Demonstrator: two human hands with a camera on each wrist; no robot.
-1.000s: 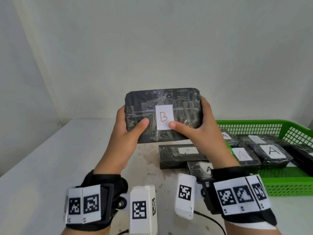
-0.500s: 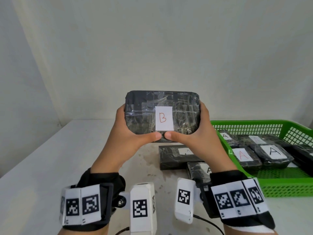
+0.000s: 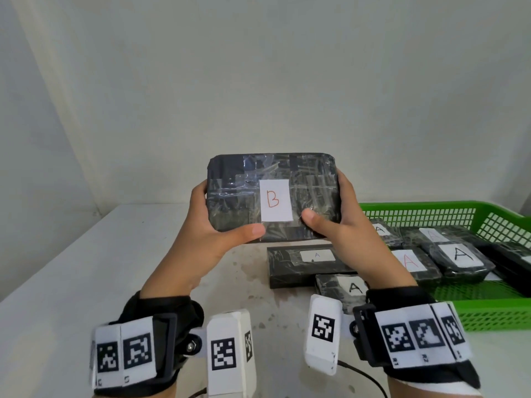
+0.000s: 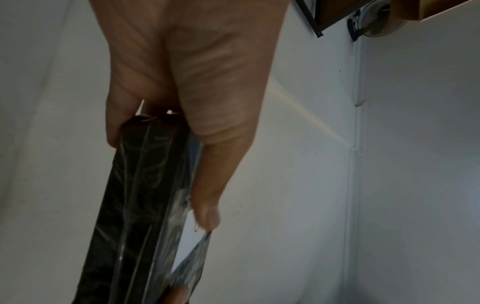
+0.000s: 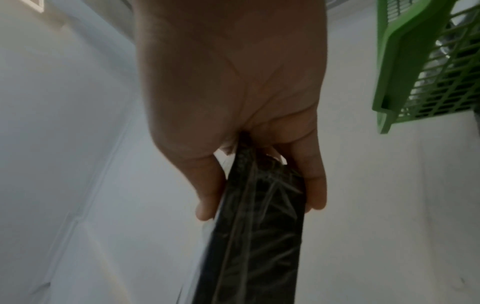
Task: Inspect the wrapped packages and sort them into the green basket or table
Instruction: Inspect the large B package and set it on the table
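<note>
At frame centre, the left hand (image 3: 211, 222) and right hand (image 3: 342, 225) gripped opposite ends of a black plastic-wrapped package with a white "B" label (image 3: 273, 185), thumbs across its front. Behind lay "A"-labelled black packages (image 3: 304, 262) on the white table (image 3: 86, 268), others inside the green mesh basket (image 3: 488, 311) at right.

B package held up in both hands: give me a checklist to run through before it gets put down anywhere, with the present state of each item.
1. Label readable: ok. The B package faces the head camera, its red letter unobstructed.
2. Left hand grip: ok, thumb on the front, fingers behind.
3. Right hand grip: ok, thumb in front, holding the right end.
4. Wrapping intact: cannot tell; the film is crinkled and the back is hidden.
5. Room in the green basket: cannot tell; only A-labelled packages show inside.
6. Bare table to the left: ok.
</note>
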